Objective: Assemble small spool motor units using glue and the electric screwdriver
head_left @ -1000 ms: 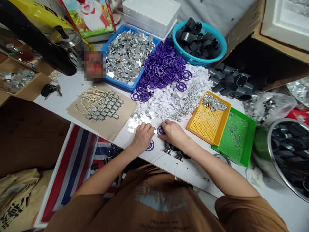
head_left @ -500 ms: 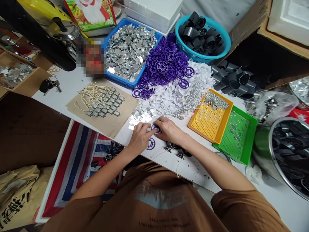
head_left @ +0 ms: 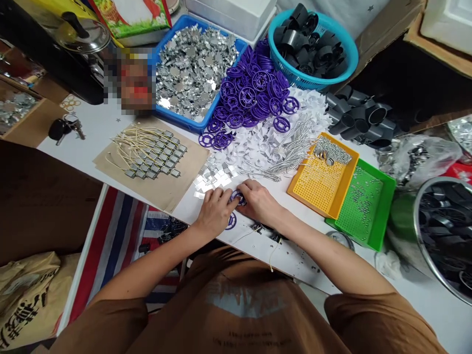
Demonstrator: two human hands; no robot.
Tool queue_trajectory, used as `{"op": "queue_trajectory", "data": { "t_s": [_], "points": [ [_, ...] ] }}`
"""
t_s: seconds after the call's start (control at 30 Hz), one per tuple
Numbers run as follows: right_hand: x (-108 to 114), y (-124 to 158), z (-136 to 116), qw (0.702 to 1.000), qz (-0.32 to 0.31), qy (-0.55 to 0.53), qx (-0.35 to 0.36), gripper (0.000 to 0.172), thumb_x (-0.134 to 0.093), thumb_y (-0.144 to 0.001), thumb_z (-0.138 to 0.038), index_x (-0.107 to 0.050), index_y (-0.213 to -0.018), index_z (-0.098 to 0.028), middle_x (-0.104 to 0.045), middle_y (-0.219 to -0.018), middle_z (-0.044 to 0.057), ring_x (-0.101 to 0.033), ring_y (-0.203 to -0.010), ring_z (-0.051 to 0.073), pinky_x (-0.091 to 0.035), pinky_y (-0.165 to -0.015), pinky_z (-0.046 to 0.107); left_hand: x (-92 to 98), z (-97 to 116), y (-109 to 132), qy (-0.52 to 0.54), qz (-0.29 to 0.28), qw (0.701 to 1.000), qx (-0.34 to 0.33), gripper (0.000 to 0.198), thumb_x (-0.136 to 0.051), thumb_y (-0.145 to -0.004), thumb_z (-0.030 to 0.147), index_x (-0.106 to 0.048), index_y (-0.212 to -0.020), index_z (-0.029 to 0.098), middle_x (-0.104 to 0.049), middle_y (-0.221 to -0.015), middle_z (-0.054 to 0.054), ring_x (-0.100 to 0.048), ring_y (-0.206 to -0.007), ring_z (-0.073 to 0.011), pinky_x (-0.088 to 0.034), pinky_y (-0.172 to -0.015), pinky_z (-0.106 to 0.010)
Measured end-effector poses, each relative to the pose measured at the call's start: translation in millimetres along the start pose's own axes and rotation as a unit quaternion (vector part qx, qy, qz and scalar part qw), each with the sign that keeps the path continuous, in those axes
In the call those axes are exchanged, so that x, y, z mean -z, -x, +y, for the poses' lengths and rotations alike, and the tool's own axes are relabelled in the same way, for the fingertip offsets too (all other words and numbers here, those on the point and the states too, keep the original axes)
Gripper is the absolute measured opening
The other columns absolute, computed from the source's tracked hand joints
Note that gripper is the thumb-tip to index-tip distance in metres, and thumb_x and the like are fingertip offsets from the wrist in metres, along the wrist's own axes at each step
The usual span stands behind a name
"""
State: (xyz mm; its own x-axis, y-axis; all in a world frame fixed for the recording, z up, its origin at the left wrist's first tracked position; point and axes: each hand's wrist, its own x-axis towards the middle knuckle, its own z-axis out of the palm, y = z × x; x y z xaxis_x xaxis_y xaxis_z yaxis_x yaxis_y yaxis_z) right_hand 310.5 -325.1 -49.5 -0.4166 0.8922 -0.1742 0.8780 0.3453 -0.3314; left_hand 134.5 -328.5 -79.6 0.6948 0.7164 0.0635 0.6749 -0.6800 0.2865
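Note:
Between my two hands is a purple spoked plastic ring point(head_left: 239, 198), partly covered by fingers. My left hand point(head_left: 215, 210) has its fingers curled, with the tips pressing on the ring's left side. My right hand point(head_left: 258, 202) is closed around the ring's right side. A second purple ring point(head_left: 231, 221) lies on the table just below, partly behind my left hand. Small shiny metal plates point(head_left: 216, 178) are spread flat beyond my left hand. Under my right wrist, small black parts with thin wires point(head_left: 260, 228) are partly hidden.
Purple rings point(head_left: 254, 93) are heaped behind white curled pieces point(head_left: 258, 140). Yellow point(head_left: 306, 196) and green point(head_left: 341, 216) trays of small metal bits stand right. Wired motor-like blocks point(head_left: 158, 157) lie left on cardboard. A blue tray point(head_left: 199, 129) and turquoise basket point(head_left: 313, 81) stand behind.
The view has shifted slightly. Both hands stay on the purple ring; my left fingers have moved a little over it, while the second ring lies in about the same place.

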Motion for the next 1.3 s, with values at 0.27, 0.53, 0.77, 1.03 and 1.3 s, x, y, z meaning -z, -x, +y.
{"op": "queue_trajectory", "data": {
  "t_s": [0.27,0.53,0.77,1.03,1.3],
  "points": [
    [3.3,-1.2,-4.6,0.998,-0.036,0.015,-0.048,0.026,-0.068,-0.082,-0.029,-0.06,-0.097,-0.01,-0.059,-0.095,0.013,-0.059,-0.087,0.024,-0.046,-0.072,0.031,-2.1,1.0,0.4,-0.012,0.003,1.0,0.001,0.037,-0.041,-0.088,0.011,-0.062,-0.116,0.024,-0.059,-0.107,-0.011,-0.046,-0.094,-0.0276,-0.037,-0.078,-0.044],
    [10.5,-10.0,-10.1,0.995,-0.081,0.056,0.007,0.022,-0.067,-0.082,-0.018,-0.06,-0.1,-0.008,-0.059,-0.1,0.015,-0.058,-0.091,0.027,-0.047,-0.076,0.034,0.9,0.3,-0.6,-0.015,-0.016,1.0,-0.006,0.04,-0.043,-0.087,0.009,-0.062,-0.117,0.027,-0.058,-0.108,-0.01,-0.046,-0.095,-0.0279,-0.037,-0.079,-0.043],
    [14.7,-8.6,-8.7,0.991,-0.1,0.089,0.023,0.02,-0.065,-0.085,-0.023,-0.062,-0.101,-0.011,-0.06,-0.104,0.015,-0.057,-0.097,0.028,-0.045,-0.077,0.036,4.0,4.0,1.3,-0.033,-0.027,0.999,-0.021,0.04,-0.039,-0.089,0.009,-0.059,-0.122,0.022,-0.058,-0.107,-0.011,-0.046,-0.094,-0.0281,-0.037,-0.081,-0.045],
    [14.9,-9.1,-7.9,0.986,-0.12,0.114,0.013,0.026,-0.07,-0.081,-0.024,-0.064,-0.102,-0.009,-0.06,-0.107,0.016,-0.056,-0.101,0.029,-0.045,-0.081,0.035,9.9,-10.1,10.0,0.041,0.013,0.999,0.017,0.044,-0.045,-0.084,0.005,-0.064,-0.117,0.025,-0.058,-0.105,-0.01,-0.046,-0.095,-0.0267,-0.04,-0.078,-0.04],
    [28.7,13.3,-24.1,0.991,-0.091,0.09,-0.03,0.036,-0.071,-0.081,-0.037,-0.061,-0.103,-0.01,-0.062,-0.102,0.015,-0.058,-0.096,0.029,-0.047,-0.08,0.035,9.8,-39.7,43.4,0.078,0.142,0.98,0.111,0.025,-0.048,-0.092,0.019,-0.068,-0.106,0.017,-0.06,-0.092,-0.008,-0.047,-0.088,-0.0235,-0.043,-0.08,-0.037]
  ]
}}
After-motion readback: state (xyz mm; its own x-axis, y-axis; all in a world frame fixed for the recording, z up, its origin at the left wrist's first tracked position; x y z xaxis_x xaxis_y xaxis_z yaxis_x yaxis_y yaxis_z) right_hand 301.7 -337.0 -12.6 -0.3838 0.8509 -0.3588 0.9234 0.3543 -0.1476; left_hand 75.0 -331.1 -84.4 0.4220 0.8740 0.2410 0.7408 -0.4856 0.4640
